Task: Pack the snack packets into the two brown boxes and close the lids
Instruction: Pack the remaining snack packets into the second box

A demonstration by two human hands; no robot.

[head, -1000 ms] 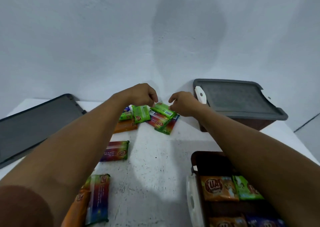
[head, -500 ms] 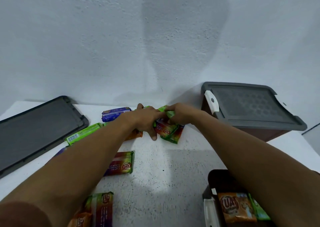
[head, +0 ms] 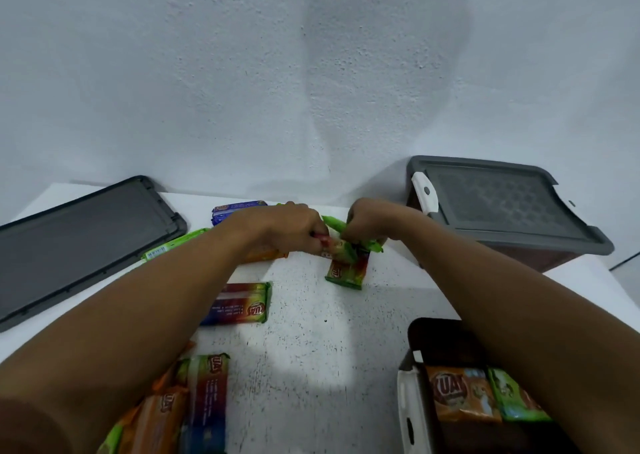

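Note:
Both hands meet at the far middle of the white table. My left hand (head: 294,226) grips a red-green snack packet (head: 332,245), and my right hand (head: 370,221) grips green packets (head: 372,245). Under them lies a rainbow packet (head: 347,273). One brown box (head: 450,346) stands open at the near right with an orange packet (head: 460,393) and a green packet (head: 512,400) inside. The other brown box (head: 554,257) at the far right wears its grey lid (head: 502,204).
A loose grey lid (head: 79,242) lies at the far left. Packets are scattered on the table: a blue one (head: 235,208), a long green one (head: 173,247), a rainbow one (head: 242,304), and a pile at the near left (head: 204,401). A white wall rises behind.
Both hands have closed in on the packets at the far middle and taken hold of them. The view has tilted up, so the near box sits lower in frame.

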